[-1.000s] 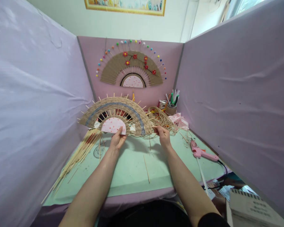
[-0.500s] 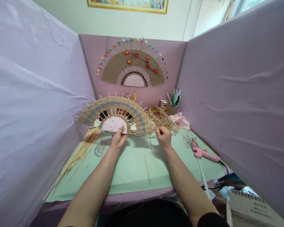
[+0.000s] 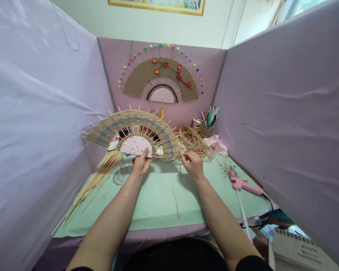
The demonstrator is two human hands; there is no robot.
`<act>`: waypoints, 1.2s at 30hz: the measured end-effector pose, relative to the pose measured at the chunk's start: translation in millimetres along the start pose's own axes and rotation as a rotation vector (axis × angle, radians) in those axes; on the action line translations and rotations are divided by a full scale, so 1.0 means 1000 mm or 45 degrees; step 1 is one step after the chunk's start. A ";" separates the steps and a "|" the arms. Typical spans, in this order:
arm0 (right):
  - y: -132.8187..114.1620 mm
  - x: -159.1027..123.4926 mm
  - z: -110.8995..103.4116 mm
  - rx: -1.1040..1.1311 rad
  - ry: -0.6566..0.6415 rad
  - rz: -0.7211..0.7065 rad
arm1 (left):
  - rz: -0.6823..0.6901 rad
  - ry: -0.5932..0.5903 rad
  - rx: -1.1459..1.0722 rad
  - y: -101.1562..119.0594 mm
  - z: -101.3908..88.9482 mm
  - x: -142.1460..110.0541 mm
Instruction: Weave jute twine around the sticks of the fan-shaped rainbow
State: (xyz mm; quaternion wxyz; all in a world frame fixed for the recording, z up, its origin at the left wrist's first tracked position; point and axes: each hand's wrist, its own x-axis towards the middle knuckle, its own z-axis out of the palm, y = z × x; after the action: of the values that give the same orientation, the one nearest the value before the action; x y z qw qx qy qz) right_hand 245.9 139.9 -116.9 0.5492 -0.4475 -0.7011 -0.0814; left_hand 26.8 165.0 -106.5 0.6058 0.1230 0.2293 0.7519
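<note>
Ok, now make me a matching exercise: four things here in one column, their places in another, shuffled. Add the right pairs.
Things
1. Hot glue gun
2. Blue-banded woven fan
3. Bundle of thin sticks
4. Red-flowered fan

Places
A. Up on the back panel
B. In the left hand
C. On the right side of the table
D. On the left side of the table

Pairs: 1-C, 2-B, 3-D, 4-A
</note>
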 end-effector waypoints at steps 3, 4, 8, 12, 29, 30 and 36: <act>-0.002 -0.002 0.000 0.041 -0.035 0.008 | 0.016 -0.050 0.000 0.000 -0.001 0.000; -0.003 -0.003 0.000 0.050 -0.046 0.014 | 0.017 -0.063 0.002 0.000 -0.001 0.001; -0.007 -0.014 -0.002 0.081 -0.071 0.095 | 0.011 -0.082 0.002 -0.001 -0.004 0.004; -0.008 -0.023 -0.002 0.196 -0.072 0.254 | -0.008 -0.079 0.003 0.000 -0.004 0.005; -0.001 -0.019 -0.002 0.683 -0.169 0.818 | -0.052 -0.053 -0.021 0.002 0.002 0.000; 0.000 -0.019 -0.002 0.698 -0.170 0.825 | -0.055 -0.050 -0.020 0.002 0.002 -0.001; 0.002 -0.019 -0.001 0.753 -0.161 0.853 | -0.067 -0.050 -0.021 0.003 0.003 -0.002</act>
State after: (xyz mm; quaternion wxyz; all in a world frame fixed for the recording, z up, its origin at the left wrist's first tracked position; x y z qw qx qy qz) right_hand 248.0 130.6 -133.4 0.6057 -0.4776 -0.5427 0.3323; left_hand 26.5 162.9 -102.4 0.6307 0.1268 0.2142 0.7350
